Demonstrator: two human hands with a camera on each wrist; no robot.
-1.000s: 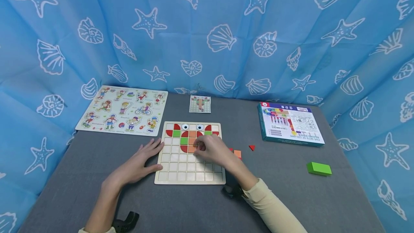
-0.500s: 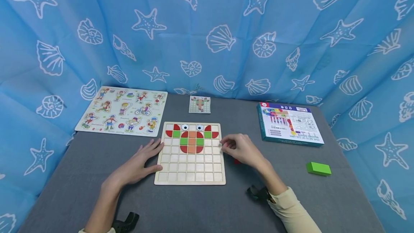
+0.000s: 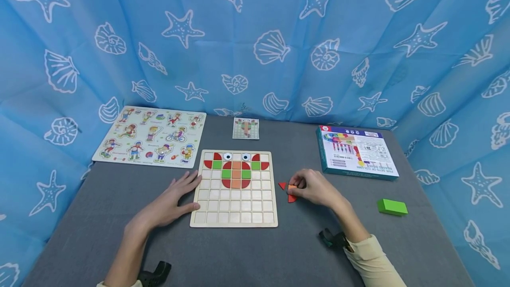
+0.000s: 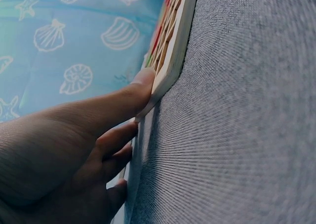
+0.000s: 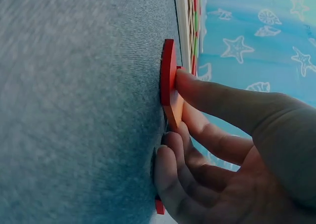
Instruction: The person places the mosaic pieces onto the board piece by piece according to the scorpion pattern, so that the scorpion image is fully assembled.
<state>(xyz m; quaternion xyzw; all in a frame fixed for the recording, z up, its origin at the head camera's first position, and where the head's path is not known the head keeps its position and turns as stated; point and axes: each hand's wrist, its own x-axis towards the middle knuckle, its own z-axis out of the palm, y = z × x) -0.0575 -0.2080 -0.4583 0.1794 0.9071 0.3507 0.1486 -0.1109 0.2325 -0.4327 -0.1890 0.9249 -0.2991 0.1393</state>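
Observation:
A wooden grid board (image 3: pixel 235 218) lies in front of me. Its upper rows carry red, green and orange tiles and two eye tiles (image 3: pixel 245 157). My left hand (image 3: pixel 171 200) rests at the board's left edge, fingers spread, and the left wrist view shows its thumb (image 4: pixel 143 81) against the rim. Right of the board, my right hand (image 3: pixel 314 187) pinches an orange square tile (image 5: pixel 174 111) between thumb and fingers, low over the table. A red curved-edge tile (image 3: pixel 292 199) lies right beside it. Left of them is a red triangle tile (image 3: pixel 282 185).
A small pattern card (image 3: pixel 245 128) lies behind the board. At the back left is a picture puzzle board (image 3: pixel 149 138). A flat boxed set (image 3: pixel 358 152) stands back right, with a green block (image 3: pixel 392 207) nearer me. Behind the table hangs a blue shell-print curtain (image 3: pixel 255 48).
My right hand has left the board and moved right to the loose tiles. A green tile and red corner tiles now show where it was. My left hand has stayed in place.

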